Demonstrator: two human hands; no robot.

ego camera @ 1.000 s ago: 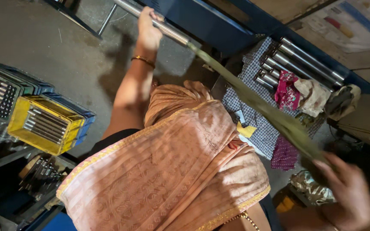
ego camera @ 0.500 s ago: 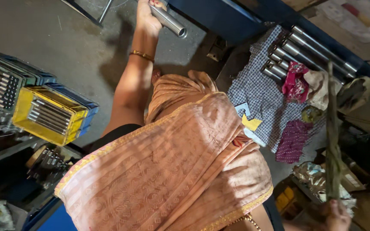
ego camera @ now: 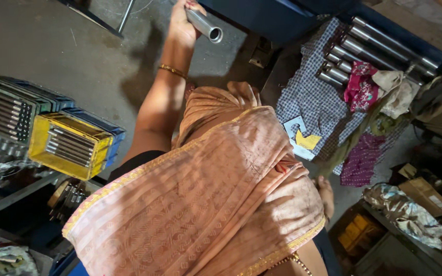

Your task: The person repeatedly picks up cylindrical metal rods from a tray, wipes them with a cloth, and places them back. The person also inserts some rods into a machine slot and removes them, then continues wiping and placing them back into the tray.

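My left hand (ego camera: pixel 182 25), a gold bangle on its wrist, reaches far out and grips a shiny steel tube (ego camera: pixel 205 25) whose open end points right. My right hand (ego camera: pixel 326 194) sits low beside my body, half hidden by my peach patterned garment (ego camera: pixel 205 204). It holds the lower end of a long olive-green cloth strip (ego camera: pixel 351 145), which is blurred and trails up toward the pile of rags. The strip is apart from the tube.
Several steel tubes (ego camera: pixel 369 46) lie on a checked cloth (ego camera: pixel 308 97) with pink and beige rags (ego camera: pixel 379 89). A yellow crate (ego camera: pixel 67 145) and blue crates (ego camera: pixel 6 110) of metal rods stand at left. Cardboard and wrapped items (ego camera: pixel 405 207) sit at lower right.
The olive strip, which ran from the tube to my right hand, has come free of the tube. My right hand has dropped back beside my body. The tube stays held out.
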